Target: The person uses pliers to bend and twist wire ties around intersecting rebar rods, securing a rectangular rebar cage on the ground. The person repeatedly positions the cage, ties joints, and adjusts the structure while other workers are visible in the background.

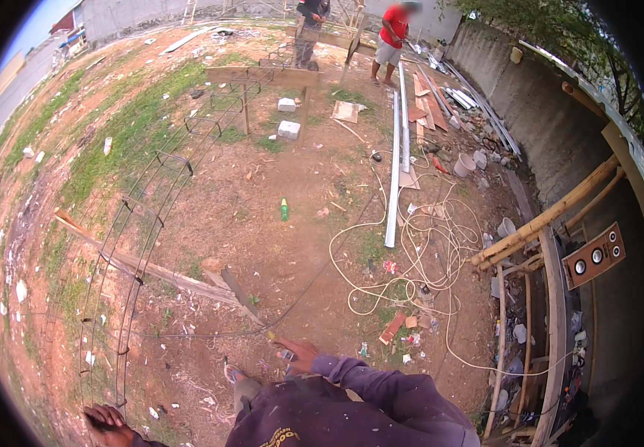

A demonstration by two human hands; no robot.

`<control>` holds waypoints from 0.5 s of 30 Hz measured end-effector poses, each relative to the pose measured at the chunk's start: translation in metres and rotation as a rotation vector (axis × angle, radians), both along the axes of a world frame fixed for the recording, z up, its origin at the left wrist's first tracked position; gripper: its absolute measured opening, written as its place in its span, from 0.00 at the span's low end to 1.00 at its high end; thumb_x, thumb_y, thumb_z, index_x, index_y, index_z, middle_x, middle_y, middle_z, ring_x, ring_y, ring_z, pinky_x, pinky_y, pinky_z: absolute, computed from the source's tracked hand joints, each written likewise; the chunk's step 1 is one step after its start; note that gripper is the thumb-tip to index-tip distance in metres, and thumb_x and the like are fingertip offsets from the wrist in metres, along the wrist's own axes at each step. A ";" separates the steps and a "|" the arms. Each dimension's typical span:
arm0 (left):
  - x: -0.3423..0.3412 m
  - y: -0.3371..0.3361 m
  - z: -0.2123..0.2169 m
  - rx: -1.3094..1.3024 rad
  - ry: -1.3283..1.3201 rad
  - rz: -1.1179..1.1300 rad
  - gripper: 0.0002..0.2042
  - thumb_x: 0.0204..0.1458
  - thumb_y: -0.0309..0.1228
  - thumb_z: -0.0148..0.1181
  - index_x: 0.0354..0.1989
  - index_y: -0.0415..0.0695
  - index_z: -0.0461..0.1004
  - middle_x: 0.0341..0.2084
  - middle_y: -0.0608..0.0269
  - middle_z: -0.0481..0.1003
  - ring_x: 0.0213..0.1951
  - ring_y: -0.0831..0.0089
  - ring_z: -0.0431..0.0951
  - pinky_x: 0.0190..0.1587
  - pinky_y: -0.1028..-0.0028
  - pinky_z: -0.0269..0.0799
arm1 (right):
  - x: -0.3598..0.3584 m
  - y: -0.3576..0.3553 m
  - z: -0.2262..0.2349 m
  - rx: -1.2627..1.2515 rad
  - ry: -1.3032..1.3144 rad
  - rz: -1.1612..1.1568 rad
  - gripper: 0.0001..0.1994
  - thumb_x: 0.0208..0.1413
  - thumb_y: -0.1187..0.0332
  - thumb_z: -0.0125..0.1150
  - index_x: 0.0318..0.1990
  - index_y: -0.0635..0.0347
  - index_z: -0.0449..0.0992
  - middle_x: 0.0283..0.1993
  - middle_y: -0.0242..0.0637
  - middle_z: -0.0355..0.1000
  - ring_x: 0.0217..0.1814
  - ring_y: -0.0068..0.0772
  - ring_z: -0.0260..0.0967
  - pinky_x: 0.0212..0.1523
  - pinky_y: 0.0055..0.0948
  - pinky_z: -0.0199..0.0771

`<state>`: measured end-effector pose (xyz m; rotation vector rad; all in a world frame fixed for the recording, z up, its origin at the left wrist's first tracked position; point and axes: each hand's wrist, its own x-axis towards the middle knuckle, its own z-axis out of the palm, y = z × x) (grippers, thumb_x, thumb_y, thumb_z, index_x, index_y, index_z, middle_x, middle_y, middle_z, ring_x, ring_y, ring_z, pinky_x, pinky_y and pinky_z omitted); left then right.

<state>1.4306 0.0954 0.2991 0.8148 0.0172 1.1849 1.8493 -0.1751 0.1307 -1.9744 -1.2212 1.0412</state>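
Note:
At the lower left, my left hand [107, 426] is closed with its fingers curled, beside the near end of a long rebar cage [141, 277]. Something dark shows at its fingers, too unclear to name. My right hand [300, 356] is in front of my body with bent fingers and a small greyish piece against them. What that piece is, I cannot make out. Thin bars and square stirrups form the cage, which runs from near my left hand toward the far middle. Under it, a wooden plank [177, 279] lies slantwise on the ground.
A green bottle [285, 209] and white blocks [288, 130] are on the dirt ahead. To the right lie a tangled pale cable [441, 253] and a long metal channel [393, 179]. A bamboo frame [545, 212] borders the right side. Two people stand far off, one in a red shirt [394, 28].

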 end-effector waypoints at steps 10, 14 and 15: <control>0.007 -0.116 -0.031 -0.354 0.486 0.561 0.16 0.62 0.39 0.46 0.25 0.43 0.60 0.11 0.61 0.62 0.11 0.75 0.59 0.13 0.77 0.59 | -0.055 0.254 0.042 0.557 -0.405 -0.678 0.24 0.57 0.53 0.55 0.57 0.54 0.62 0.49 0.52 0.69 0.53 0.58 0.64 0.51 0.50 0.64; -0.029 -0.130 -0.009 -0.194 0.540 0.420 0.16 0.58 0.37 0.50 0.22 0.40 0.62 0.11 0.55 0.65 0.13 0.72 0.64 0.16 0.75 0.62 | -0.048 0.289 0.011 0.165 -0.343 -0.796 0.25 0.54 0.48 0.55 0.54 0.52 0.64 0.50 0.48 0.69 0.54 0.55 0.63 0.52 0.51 0.63; -0.044 -0.131 -0.007 -0.182 0.560 0.400 0.16 0.57 0.37 0.51 0.21 0.39 0.63 0.11 0.54 0.66 0.13 0.72 0.65 0.17 0.74 0.62 | -0.050 0.294 0.005 0.086 -0.348 -0.800 0.26 0.54 0.47 0.56 0.53 0.52 0.65 0.50 0.47 0.69 0.55 0.54 0.62 0.52 0.50 0.63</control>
